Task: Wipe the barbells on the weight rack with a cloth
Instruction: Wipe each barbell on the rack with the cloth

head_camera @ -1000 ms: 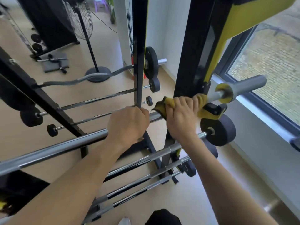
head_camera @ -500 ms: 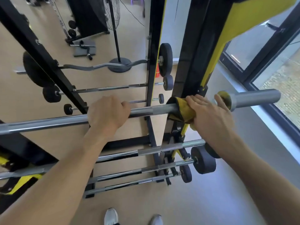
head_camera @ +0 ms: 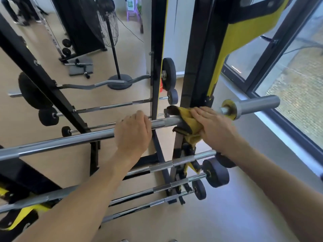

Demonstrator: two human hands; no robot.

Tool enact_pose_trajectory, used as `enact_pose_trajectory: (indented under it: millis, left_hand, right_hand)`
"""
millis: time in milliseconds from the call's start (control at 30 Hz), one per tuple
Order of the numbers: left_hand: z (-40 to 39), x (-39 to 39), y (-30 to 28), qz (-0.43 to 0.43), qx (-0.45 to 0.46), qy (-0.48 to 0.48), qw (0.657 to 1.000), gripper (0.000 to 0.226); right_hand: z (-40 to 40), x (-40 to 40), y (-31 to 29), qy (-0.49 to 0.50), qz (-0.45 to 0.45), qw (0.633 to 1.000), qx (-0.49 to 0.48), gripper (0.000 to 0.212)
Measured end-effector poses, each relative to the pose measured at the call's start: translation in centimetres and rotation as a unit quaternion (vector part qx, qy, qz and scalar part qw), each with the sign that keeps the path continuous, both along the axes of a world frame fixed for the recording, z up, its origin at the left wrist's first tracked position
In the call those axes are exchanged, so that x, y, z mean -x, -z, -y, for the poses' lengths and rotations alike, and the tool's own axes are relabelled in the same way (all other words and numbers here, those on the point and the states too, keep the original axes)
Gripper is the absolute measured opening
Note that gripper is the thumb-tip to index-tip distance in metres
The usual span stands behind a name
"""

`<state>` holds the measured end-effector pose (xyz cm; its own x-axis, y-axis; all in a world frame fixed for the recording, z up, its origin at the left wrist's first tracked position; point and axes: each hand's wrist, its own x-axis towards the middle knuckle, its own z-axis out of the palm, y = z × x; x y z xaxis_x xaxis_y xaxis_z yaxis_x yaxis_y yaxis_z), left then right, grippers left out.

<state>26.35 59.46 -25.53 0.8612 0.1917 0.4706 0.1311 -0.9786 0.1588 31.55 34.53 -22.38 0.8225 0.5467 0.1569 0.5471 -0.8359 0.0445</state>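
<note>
I see the left hand wrapped over the top barbell, its fingers curled around the chrome shaft and clamped on it. The right hand lies on a yellow cloth, just right of the left fingers along the same bar. Its fingers are laid flat and close together over the cloth, pressing it onto the shaft rather than curling fully round; I cannot tell where the thumb sits under the bar. The cloth drapes over the shaft, with a dark edge sticking up toward the left fingers and a fold hanging below the bar.

Beyond the right fingers, the bar ends in a yellow-stained collar and a grey sleeve that points at the window. The black and yellow rack upright rises just behind the cloth.

Below both hands, three more chrome bars lie on the rack, with small dark plates at their right ends. Past the left fingers, farther back, there is a curl bar and thinner bars with dark plates. A standing fan is well apart, on the floor at the back.
</note>
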Motion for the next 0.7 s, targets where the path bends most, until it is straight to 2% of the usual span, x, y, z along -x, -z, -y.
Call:
enact_pose_trajectory:
  millis: [67,133,233,300,367,400,467,567,633,700]
  left_hand:
    - [-0.1,0.1,0.1,0.0,-0.009,0.011,1.0,0.033]
    - [-0.4,0.2,0.1,-0.009,-0.014,0.015,1.0,0.033]
    - [-0.3,0.3,-0.1,-0.001,-0.014,0.015,1.0,0.033]
    - [-0.2,0.2,0.0,0.001,-0.013,0.013,1.0,0.033]
    - [-0.4,0.2,0.1,0.0,-0.012,0.02,1.0,0.031]
    - [-0.5,0.2,0.1,-0.001,-0.012,0.027,1.0,0.03]
    - [-0.8,0.3,0.2,0.0,-0.012,0.042,0.999,0.031]
    - [-0.9,0.3,0.3,0.017,-0.019,0.05,0.998,0.033]
    - [-0.8,0.3,0.3,0.027,-0.027,0.047,0.998,0.031]
    - [-0.8,0.2,0.3,0.018,-0.033,0.041,0.998,0.032]
  right_hand:
    - [2.1,-0.3,-1.0,0.092,0.013,0.996,0.014,0.052]
    - [1.3,0.5,-0.8,0.183,0.028,0.982,-0.029,0.045]
    - [-2.6,2.3,1.4,0.254,0.054,0.965,-0.036,0.057]
    - [-5.6,3.1,2.4,0.231,0.062,0.969,-0.064,0.059]
    - [-8.4,4.1,2.4,0.144,0.033,0.98,-0.13,0.054]
    - [-9.4,4.7,2.4,0.101,0.018,0.986,-0.134,0.054]
    - [-9.2,4.8,2.0,0.077,0.041,0.994,-0.062,0.056]
    - [-5.5,3.1,0.3,0.19,0.065,0.974,0.101,0.052]
    - [-2.8,1.3,-1.3,0.273,0.057,0.953,0.122,0.044]
    - [-1.9,-0.3,-2.0,0.318,0.035,0.942,0.099,0.042]
